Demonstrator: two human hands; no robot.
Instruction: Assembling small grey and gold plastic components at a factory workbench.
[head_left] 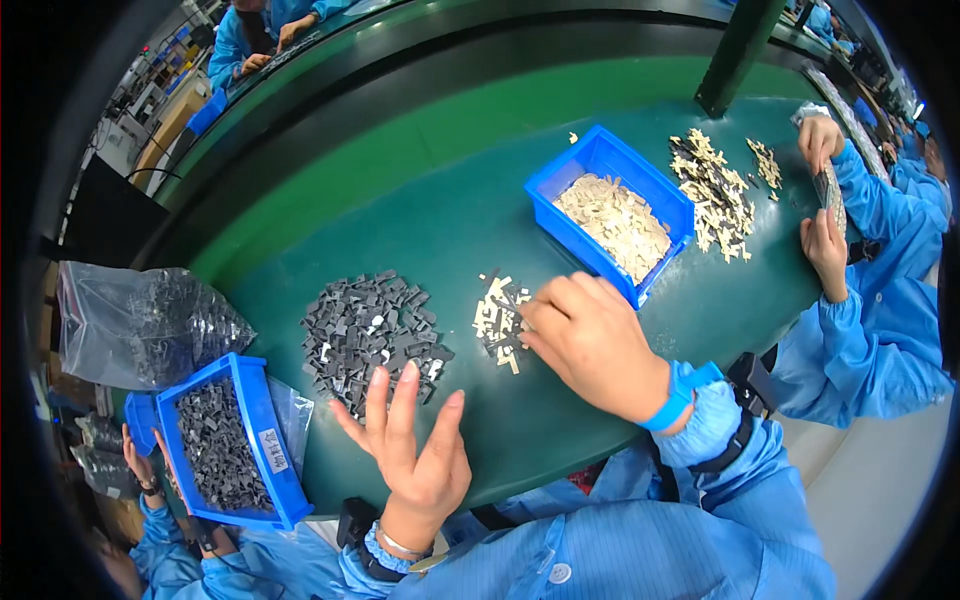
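Note:
My left hand (420,460) is open, its fingers spread at the near edge of a heap of small dark grey flat pieces (370,325). A few white bits show among them. To the right, my right hand (590,345) reaches over a smaller mixed pile of cream and black pieces (495,315). Its thumb and index finger are pinched together at the edge of that pile. Whatever lies between these fingertips is too small or hidden to name. Beyond my right hand stands a blue bin (562,235) holding many flat cream pieces.
Another blue bin (262,400) with dark pieces stands left, beside a clear plastic bag (140,325). A bigger cream and black pile (715,195) lies far right, near a green post (740,55). Co-workers' hands are at the right (822,145) and left (140,460).

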